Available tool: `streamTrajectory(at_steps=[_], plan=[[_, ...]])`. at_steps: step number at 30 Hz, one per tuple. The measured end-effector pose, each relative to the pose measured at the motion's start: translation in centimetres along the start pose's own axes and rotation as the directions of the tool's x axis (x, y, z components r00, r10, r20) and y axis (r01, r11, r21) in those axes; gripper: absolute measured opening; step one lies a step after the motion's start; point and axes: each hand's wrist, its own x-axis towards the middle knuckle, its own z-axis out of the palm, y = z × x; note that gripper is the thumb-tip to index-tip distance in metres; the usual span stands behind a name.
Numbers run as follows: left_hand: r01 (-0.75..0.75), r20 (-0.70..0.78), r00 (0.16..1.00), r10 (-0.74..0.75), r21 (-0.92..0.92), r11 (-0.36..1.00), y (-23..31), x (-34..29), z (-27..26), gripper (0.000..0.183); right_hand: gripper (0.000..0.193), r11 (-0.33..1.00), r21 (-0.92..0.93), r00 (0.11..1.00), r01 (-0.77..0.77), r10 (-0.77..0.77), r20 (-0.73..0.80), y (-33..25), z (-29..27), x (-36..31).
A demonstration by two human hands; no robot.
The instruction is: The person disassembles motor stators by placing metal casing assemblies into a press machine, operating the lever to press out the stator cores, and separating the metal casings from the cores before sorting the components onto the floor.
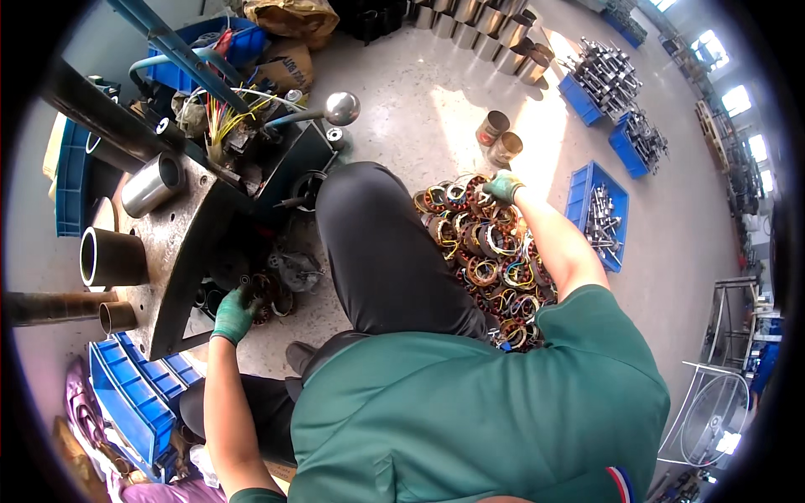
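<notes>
- The right hand point(503, 186), gloved in green, was at the upper edge of the heap point(484, 271), right of the frame's centre, its fingers bent over the rim of a coil ring point(479, 196) and seemingly pinching it.
- The left hand point(234, 315), lower left of centre, reached in beside the bench point(186, 251), against another ring point(262, 312); shadow hid its fingertips, so whether they gripped could not be told.
- The step looked like handling wound rings, one at each hand.
- The next move seemed to call for a sure hold on each rim, clear of the loose wires.
- The coil ring stood tilted, its opening partly toward the camera; its longer visible span ran roughly up and down the frame.
- The other ring's facing was unclear.
</notes>
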Motion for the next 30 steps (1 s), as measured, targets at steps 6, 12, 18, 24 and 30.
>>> streamTrajectory(at_steps=[6, 12, 18, 24, 30], plan=[[0.066, -0.002, 0.998, -0.067, -0.098, 0.993, 1.1, -0.5, -0.8, 0.045, 0.056, 0.939, -0.287, 0.980, 0.192, -0.170, 0.100, -4.1, 3.1, -0.8], [-0.002, -0.087, 0.996, -0.021, -0.256, 0.967, 0.0, -1.4, -2.8, 0.042, 0.055, 0.857, -0.455, 0.964, 0.242, -0.157, 0.216, -10.2, 0.6, -2.1], [-0.191, -0.465, 0.885, -0.004, -0.372, 0.908, 3.3, -1.6, -9.4, 0.038, 0.055, 0.797, -0.397, 0.889, 0.456, -0.431, 0.155, -19.2, -5.8, -3.5], [-0.733, -0.888, 0.323, -0.326, -0.453, 0.507, 0.2, -2.7, -15.1, 0.034, 0.054, 0.491, -0.472, 0.651, 0.732, -0.708, 0.273, -38.6, -9.7, -9.9], [-0.686, -0.559, 0.171, -0.811, -0.659, 0.309, -3.4, -4.9, -17.6, 0.040, 0.062, 0.187, -0.318, 0.337, 0.929, -0.783, 0.522, -53.4, -5.1, -22.7]])
